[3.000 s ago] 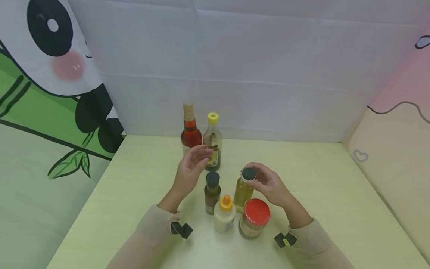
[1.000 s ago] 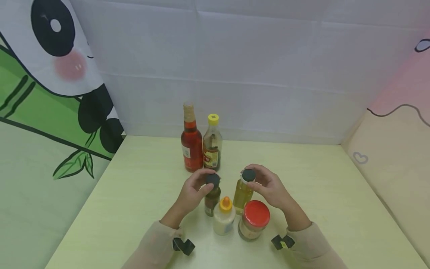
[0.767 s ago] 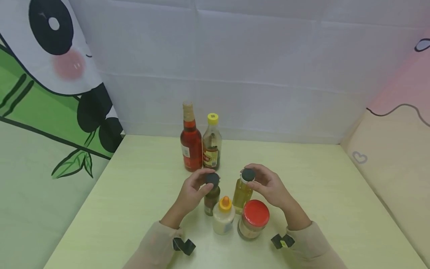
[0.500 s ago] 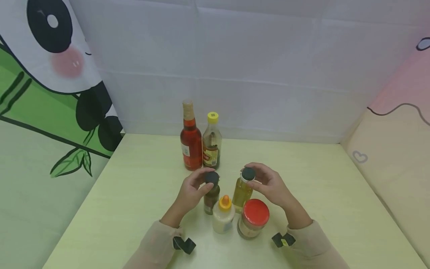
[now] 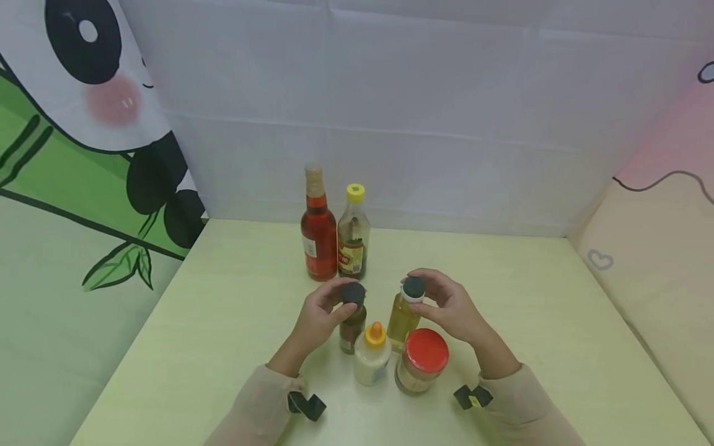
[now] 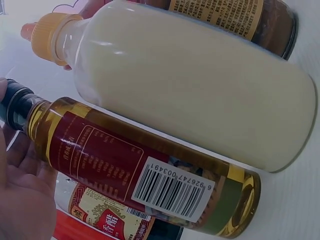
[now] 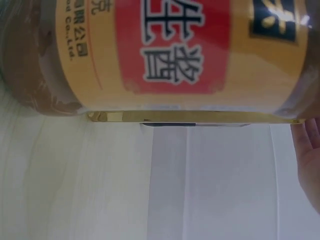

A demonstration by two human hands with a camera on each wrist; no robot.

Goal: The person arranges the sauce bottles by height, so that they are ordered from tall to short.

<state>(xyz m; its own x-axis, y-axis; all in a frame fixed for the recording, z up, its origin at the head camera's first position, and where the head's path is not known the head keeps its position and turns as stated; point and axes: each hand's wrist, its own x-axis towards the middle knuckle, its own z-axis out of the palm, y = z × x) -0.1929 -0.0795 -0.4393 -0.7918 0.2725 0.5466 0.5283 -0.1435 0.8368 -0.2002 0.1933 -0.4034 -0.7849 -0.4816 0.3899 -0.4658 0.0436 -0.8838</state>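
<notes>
Both hands are bent in around bottle tops: the left hand [image 5: 319,314] has its thumb and fingers curled about the black cap [image 5: 353,293] of a brown bottle [image 5: 350,337], and the right hand [image 5: 453,308] curls likewise about the neck of an oil bottle [image 5: 403,319], just under its dark cap [image 5: 414,287]. How firmly they grip, I cannot tell. Both bottles stand upright near the middle of the tabletop [image 5: 223,279], well apart from its left and right edges; a squeeze bottle [image 5: 370,365] and a red-lidded jar [image 5: 422,365] stand nearer the person.

The two held bottles look like glass, so expect them stiff, smooth, breakable and moderately heavy if full; any oil film would make them slippery. The neck suits steadying or tilting, while the body would give a safer hold for lifting.

The left wrist view shows the brown bottle's maroon label [image 6: 95,150] and barcode [image 6: 172,187], unreadable from the head. The right wrist view gives the jar's printed label [image 7: 172,55], but the jar hides nearly all of the oil bottle, which the head view shows clearly.
</notes>
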